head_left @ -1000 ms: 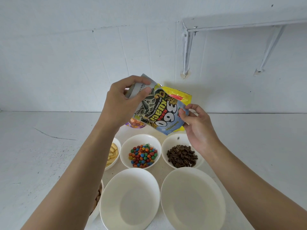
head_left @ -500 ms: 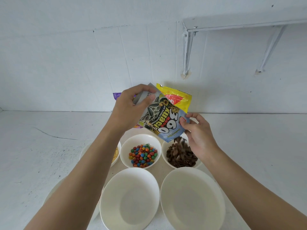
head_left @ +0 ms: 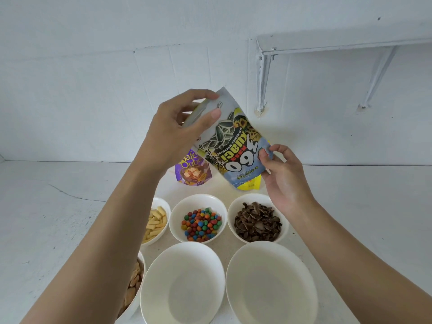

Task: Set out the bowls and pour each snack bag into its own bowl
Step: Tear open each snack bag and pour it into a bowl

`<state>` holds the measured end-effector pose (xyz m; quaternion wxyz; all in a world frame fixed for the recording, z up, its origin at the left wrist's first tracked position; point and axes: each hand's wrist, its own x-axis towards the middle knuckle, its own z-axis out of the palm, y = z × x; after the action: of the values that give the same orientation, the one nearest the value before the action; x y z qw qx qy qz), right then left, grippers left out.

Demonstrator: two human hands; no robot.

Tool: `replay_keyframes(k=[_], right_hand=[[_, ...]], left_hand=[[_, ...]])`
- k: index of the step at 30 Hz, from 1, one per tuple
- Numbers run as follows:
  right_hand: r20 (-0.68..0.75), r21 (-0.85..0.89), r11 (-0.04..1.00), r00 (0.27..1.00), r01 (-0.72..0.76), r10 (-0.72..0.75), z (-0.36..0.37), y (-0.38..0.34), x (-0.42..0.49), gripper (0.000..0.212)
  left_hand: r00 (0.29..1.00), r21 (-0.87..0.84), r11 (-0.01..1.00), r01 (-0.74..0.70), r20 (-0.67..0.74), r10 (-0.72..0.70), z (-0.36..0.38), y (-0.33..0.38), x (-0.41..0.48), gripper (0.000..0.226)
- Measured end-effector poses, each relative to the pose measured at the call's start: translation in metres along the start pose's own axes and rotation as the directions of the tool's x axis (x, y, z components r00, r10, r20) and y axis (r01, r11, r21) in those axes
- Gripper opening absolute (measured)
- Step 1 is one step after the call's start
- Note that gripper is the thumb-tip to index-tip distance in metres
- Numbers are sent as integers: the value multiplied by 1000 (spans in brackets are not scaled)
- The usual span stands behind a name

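Observation:
I hold a sunflower seed bag [head_left: 236, 146] upside down above the back row of white bowls. My left hand [head_left: 180, 129] grips its upper end. My right hand [head_left: 278, 174] pinches its lower right corner, near the mouth. Below it, the back right bowl [head_left: 284, 232] holds dark seeds. The back middle bowl [head_left: 174, 220] holds coloured candies, and the back left bowl [head_left: 166, 206] holds yellow sticks. Two large front bowls, one in the middle [head_left: 182, 284] and one on the right [head_left: 271, 284], are empty. A bowl at the front left [head_left: 141, 260] holds pale snacks, partly hidden by my left arm.
A purple wafer bag [head_left: 191, 171] stands behind the bowls. A yellow bag [head_left: 250, 185] stands mostly hidden behind the seed bag. A white wall rises close behind, with a shelf bracket [head_left: 263, 73] at the upper right. White counter extends left and right.
The seed bag has risen and tipped more upright. Seeds that were falling half a second ago now lie in the back right bowl. My left arm has shifted and uncovers the purple bag.

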<state>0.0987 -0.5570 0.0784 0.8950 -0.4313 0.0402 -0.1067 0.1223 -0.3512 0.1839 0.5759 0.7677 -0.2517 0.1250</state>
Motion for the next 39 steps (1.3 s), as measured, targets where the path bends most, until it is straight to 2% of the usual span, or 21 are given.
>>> replay_keyframes(k=[6, 13, 15, 18, 20, 26, 29, 31, 34, 36, 39], right_hand=[[-130, -69, 992, 987, -102, 92, -19, 19, 0, 24], [-139, -50, 990, 983, -130, 122, -26, 21, 1, 24], [-126, -6, 992, 984, -125, 123, -25, 19, 2, 25], [-131, 12, 991, 982, -135, 135, -26, 19, 1, 25], [-149, -4, 989, 978, -146, 144, -29, 22, 1, 25], [-211, -223, 961, 970, -164, 116, -35, 25, -2, 27], [-210, -463, 878, 977, -119, 21, -35, 22, -5, 30], [-144, -599, 800, 987, -24, -78, -31, 17, -9, 30], [104, -699, 694, 985, 173, -141, -25, 9, -9, 29], [246, -692, 666, 959, 277, -143, -22, 4, -6, 30], [382, -644, 657, 908, 393, -169, -23, -2, -3, 33]], left_hand=[[995, 61, 994, 92, 44, -95, 11, -24, -12, 20], [997, 169, 982, 79, -8, -79, 14, -29, -18, 17], [994, 136, 988, 66, 83, -78, 12, -27, -17, 21], [964, 165, 985, 54, 248, -94, 10, -29, -17, 44], [957, 218, 976, 21, 278, -82, 12, -34, -20, 48], [960, 251, 968, -26, 276, -45, 19, -49, -24, 42], [967, 312, 949, -44, 253, -38, 20, -57, -24, 39], [970, 329, 943, -54, 243, -29, 20, -63, -26, 34], [968, 333, 940, -68, 249, -18, 23, -66, -27, 27], [975, 323, 944, -72, 224, -2, 25, -66, -28, 25], [982, 279, 958, -69, 188, 16, 25, -63, -27, 21]])
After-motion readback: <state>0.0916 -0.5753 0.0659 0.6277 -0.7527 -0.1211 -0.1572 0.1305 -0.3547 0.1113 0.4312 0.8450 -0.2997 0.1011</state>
